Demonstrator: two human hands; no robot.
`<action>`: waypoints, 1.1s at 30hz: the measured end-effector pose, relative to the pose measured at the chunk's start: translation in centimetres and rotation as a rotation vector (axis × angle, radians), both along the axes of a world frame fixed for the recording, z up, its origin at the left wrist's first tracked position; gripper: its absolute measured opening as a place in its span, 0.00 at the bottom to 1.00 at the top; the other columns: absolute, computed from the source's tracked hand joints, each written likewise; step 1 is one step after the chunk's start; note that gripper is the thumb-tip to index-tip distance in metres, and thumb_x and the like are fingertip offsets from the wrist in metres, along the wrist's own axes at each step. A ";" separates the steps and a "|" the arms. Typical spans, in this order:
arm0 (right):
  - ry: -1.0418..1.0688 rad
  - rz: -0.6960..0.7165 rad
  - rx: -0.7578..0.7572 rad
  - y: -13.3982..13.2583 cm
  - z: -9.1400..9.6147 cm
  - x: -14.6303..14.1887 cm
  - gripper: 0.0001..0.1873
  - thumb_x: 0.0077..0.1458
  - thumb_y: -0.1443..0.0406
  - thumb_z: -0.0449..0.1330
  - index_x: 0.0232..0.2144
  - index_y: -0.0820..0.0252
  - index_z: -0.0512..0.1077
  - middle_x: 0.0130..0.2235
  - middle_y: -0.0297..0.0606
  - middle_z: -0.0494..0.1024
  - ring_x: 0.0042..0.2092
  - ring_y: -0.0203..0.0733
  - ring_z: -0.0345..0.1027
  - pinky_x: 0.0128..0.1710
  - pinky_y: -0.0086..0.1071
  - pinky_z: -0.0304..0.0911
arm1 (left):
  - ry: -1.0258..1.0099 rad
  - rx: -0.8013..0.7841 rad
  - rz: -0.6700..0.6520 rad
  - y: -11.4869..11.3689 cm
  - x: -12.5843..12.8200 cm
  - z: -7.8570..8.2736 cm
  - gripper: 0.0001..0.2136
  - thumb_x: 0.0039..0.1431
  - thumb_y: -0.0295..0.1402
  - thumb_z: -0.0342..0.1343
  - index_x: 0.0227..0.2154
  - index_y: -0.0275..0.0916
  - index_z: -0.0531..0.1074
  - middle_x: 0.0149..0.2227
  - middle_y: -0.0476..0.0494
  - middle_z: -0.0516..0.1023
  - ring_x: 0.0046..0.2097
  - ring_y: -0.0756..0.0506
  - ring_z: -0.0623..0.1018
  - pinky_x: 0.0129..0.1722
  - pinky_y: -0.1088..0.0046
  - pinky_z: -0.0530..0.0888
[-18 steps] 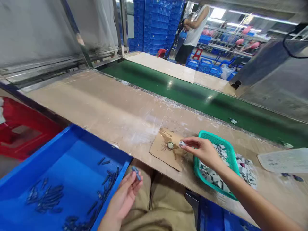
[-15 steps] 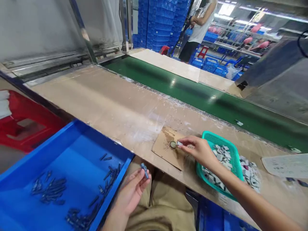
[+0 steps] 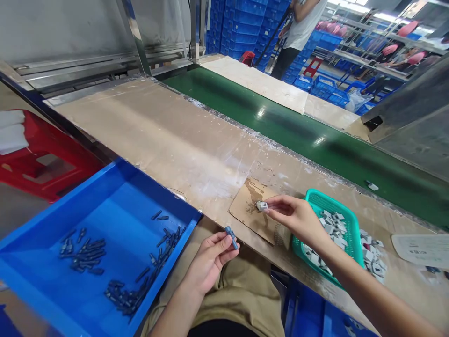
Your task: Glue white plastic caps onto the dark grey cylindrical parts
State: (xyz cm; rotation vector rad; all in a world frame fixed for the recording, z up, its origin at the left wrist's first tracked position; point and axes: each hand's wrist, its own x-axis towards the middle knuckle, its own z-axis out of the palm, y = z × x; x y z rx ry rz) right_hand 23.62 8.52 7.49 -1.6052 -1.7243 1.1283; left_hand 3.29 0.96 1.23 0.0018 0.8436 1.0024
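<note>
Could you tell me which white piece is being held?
The white piece in the right hand, at the cardboard; the rest lie in or beside the green basket.

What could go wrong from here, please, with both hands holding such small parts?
The left hand pinches the small blue-grey part above the lap, outside the blue plastic tray; a slip could lose it.
The right hand holds the small white part on the brown cardboard scrap near the edge of the tan workbench; it might skid off.
The green plastic basket lies partly under that forearm, which could nudge it.
</note>
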 end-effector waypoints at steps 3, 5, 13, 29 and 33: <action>0.282 -0.017 -0.243 -2.0 1.8 -1.2 0.19 0.41 0.57 0.69 0.33 0.62 0.73 0.33 0.42 0.80 0.35 0.43 0.74 0.38 0.34 0.71 | 0.003 0.035 0.001 0.2 0.7 0.4 0.14 0.31 0.31 0.72 0.23 0.33 0.75 0.25 0.46 0.77 0.28 0.51 0.77 0.27 0.82 0.77; 0.390 -0.005 -0.369 -3.1 2.7 -1.9 0.18 0.41 0.58 0.70 0.32 0.63 0.73 0.31 0.41 0.80 0.32 0.42 0.75 0.37 0.34 0.71 | 0.079 0.131 0.027 0.1 1.3 0.9 0.13 0.34 0.32 0.72 0.23 0.34 0.75 0.25 0.46 0.78 0.28 0.50 0.77 0.29 0.80 0.77; 0.434 0.019 -0.417 -4.6 3.9 -2.1 0.14 0.42 0.62 0.70 0.32 0.63 0.74 0.30 0.40 0.80 0.31 0.39 0.75 0.34 0.29 0.72 | 0.503 0.516 0.111 -0.3 1.6 3.2 0.05 0.40 0.26 0.68 0.22 0.38 0.78 0.27 0.46 0.80 0.32 0.48 0.79 0.34 0.80 0.77; 0.287 0.129 -0.348 -3.8 3.5 -2.0 0.14 0.45 0.59 0.67 0.34 0.62 0.75 0.34 0.41 0.80 0.36 0.43 0.76 0.38 0.33 0.72 | 0.358 0.318 -0.182 1.4 2.1 4.1 0.12 0.31 0.32 0.72 0.20 0.31 0.77 0.24 0.42 0.79 0.28 0.43 0.79 0.30 0.73 0.79; 0.135 0.102 -0.193 0.3 1.5 -0.3 0.16 0.46 0.57 0.65 0.34 0.63 0.75 0.32 0.40 0.80 0.35 0.43 0.75 0.37 0.33 0.71 | 0.646 0.394 -0.125 2.8 1.4 2.9 0.15 0.35 0.37 0.70 0.29 0.35 0.79 0.30 0.41 0.81 0.34 0.41 0.79 0.37 0.70 0.79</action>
